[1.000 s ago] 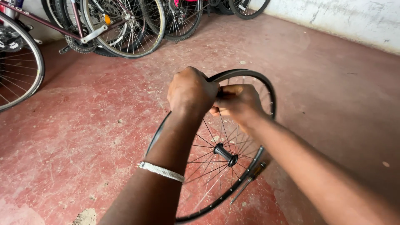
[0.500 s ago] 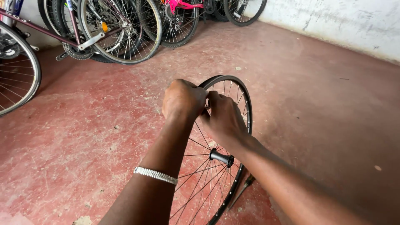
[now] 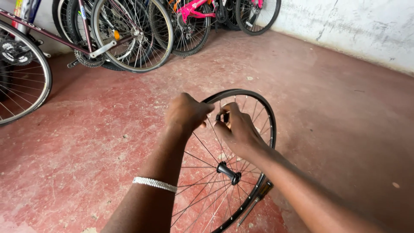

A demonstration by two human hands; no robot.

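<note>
A bare bicycle wheel point(image 3: 264, 108) with a black rim, thin spokes and a black hub point(image 3: 228, 171) stands tilted on the red floor in front of me. My left hand point(image 3: 186, 113) grips the top of the rim, fingers curled over it; a silver bracelet sits on that wrist. Just to its right, my right hand point(image 3: 238, 129) pinches a small dark piece at the rim's inner side among the spokes. What that piece is cannot be made out.
A tool with a wooden handle point(image 3: 258, 199) lies on the floor by the wheel's lower right. Several bicycles point(image 3: 129, 39) stand parked along the back, one big wheel point(image 3: 23, 77) at the far left. A white wall point(image 3: 353, 26) runs along the right.
The wheel has turned and tilted, so its rim shows more edge-on. Both hands stayed at the top of the rim, and my right hand shifted slightly lower onto the spokes' side.
</note>
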